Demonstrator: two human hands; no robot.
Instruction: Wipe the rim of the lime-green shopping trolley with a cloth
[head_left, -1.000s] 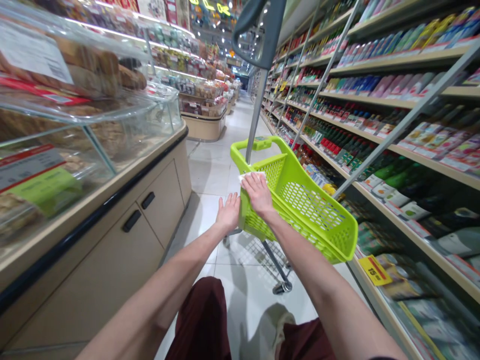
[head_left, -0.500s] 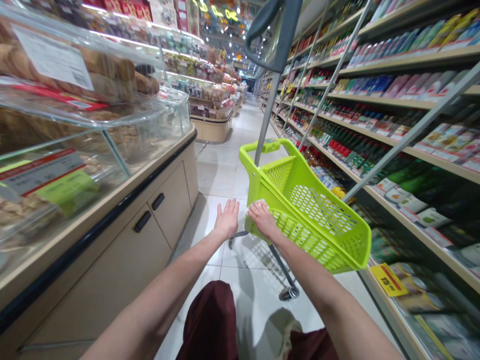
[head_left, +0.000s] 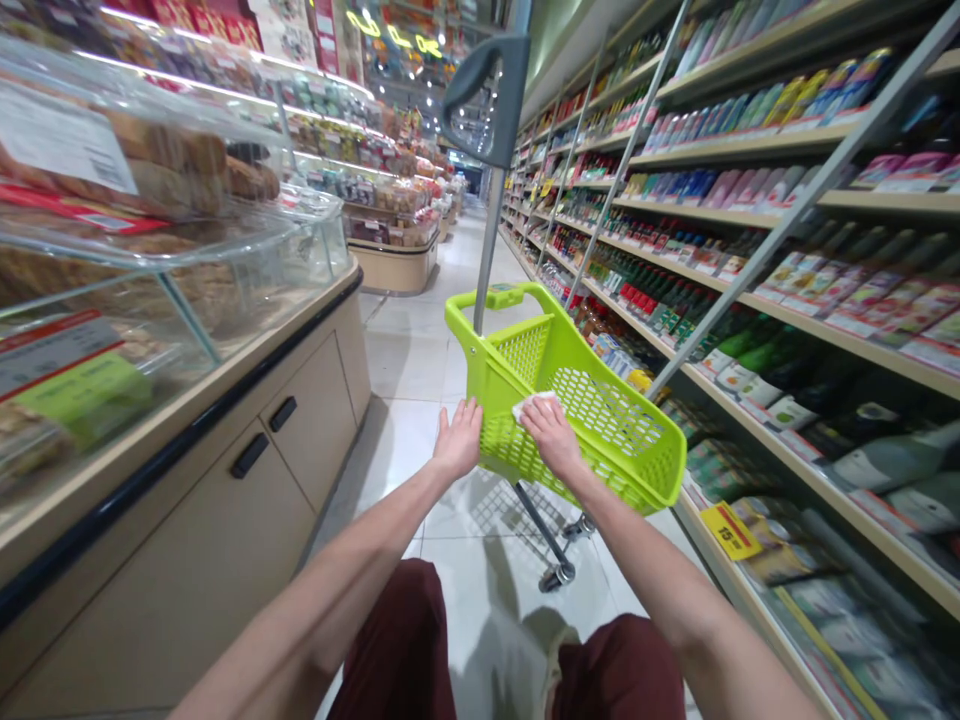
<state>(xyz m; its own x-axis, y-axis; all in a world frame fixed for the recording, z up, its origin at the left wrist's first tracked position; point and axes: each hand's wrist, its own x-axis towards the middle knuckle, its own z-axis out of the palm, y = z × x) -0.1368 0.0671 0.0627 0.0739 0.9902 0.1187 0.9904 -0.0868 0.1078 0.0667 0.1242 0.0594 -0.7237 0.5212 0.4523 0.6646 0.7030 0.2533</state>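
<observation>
A bright green shopping cart (head_left: 478,372) with perforated basket walls stands in front of me, its rear end turned to my left. My right hand (head_left: 553,438) presses a white wipe (head_left: 529,402) against the upper rim of the basket's near side. The fingers lie over the wipe, and part of it shows around the fingertips. At the rear corner of the basket, my left hand (head_left: 459,440) is open, its fingers stretched up and seemingly touching the green plastic. A grey pole rises from the cart's rear to a dark grey loop handle (head_left: 510,105).
Shelves of bottles and cans (head_left: 750,250) run along the right, with a yellow price tag (head_left: 730,530) low down. To the left stands a glass-topped counter (head_left: 300,400) with packaged baked goods. A tiled aisle (head_left: 465,240) stretches ahead between them.
My right hand has slid the wipe from the rear corner forward along the rim. My left hand has come up against the rear corner. The view has shifted, so the cart appears farther left.
</observation>
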